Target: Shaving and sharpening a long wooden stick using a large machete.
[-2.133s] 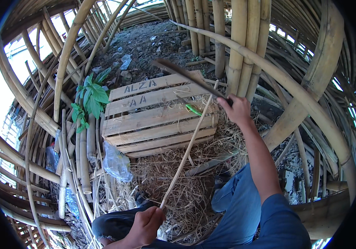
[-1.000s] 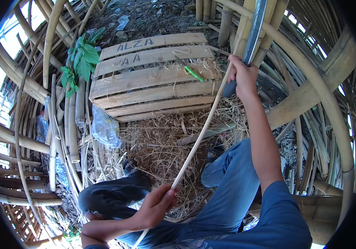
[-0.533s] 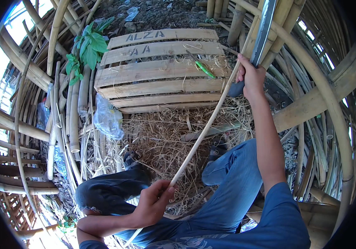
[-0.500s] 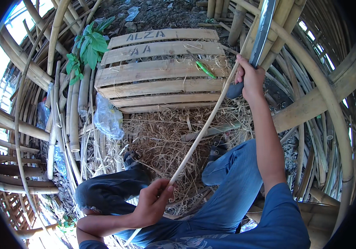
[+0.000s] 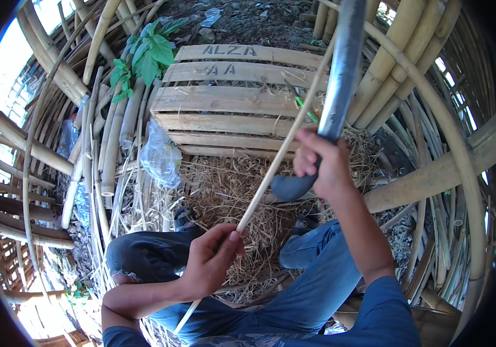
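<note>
A long, thin, pale bamboo strip [image 5: 267,179] runs slantwise from my lap up to the top of the view. My left hand [image 5: 210,260] is closed around its lower part, above my thighs. In my right hand [image 5: 330,165] is a machete [image 5: 341,75], gripped by its dark curved handle. Its broad grey blade points up and away from me, beside the strip's upper part. The strip passes close by my right fingers; whether they touch it I cannot tell.
Ahead lies a slatted wooden crate [image 5: 213,98] with a green-handled tool [image 5: 307,109] on it. Bamboo shavings [image 5: 225,179] cover the ground between my feet. A clear plastic bag [image 5: 161,155] and a leafy plant [image 5: 151,55] are at left; bamboo poles [image 5: 407,52] stand at right.
My right hand has come down and left, toward me, with the machete, whose handle now shows more fully. My left hand still grips the strip. The view has shifted slightly.
</note>
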A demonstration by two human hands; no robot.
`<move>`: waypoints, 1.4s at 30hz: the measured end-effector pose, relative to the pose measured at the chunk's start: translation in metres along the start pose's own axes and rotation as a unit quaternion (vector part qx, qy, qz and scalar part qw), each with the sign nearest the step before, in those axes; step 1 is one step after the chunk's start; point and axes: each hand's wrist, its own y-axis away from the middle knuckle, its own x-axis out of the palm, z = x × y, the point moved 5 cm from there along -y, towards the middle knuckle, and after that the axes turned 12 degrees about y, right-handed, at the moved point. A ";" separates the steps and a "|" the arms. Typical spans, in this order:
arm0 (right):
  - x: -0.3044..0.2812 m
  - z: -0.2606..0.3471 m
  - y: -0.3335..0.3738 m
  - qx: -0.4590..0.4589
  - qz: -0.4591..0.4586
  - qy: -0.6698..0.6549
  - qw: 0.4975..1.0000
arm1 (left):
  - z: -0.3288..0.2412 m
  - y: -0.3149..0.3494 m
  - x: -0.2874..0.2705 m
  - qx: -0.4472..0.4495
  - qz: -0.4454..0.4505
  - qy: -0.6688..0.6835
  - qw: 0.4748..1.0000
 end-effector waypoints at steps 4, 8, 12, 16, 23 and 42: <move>0.033 -0.014 0.015 0.012 0.073 0.047 0.996 | -0.006 0.000 0.003 -0.005 0.001 0.027 1.000; 0.029 -0.011 0.018 -0.024 0.077 0.069 0.994 | -0.009 -0.006 0.013 -0.045 0.065 0.017 0.997; 0.014 0.005 0.000 -0.086 0.037 0.107 0.990 | -0.004 -0.002 0.014 -0.109 0.123 0.038 0.986; -0.017 0.019 -0.022 -0.119 -0.038 0.109 0.986 | 0.008 0.004 0.007 -0.108 0.153 0.049 0.981; -0.054 0.034 -0.038 -0.115 -0.071 0.084 0.987 | 0.027 0.012 0.001 -0.142 0.187 0.026 0.972; -0.059 0.031 -0.043 -0.102 -0.093 0.112 0.984 | 0.031 0.017 0.009 -0.156 0.181 0.014 0.971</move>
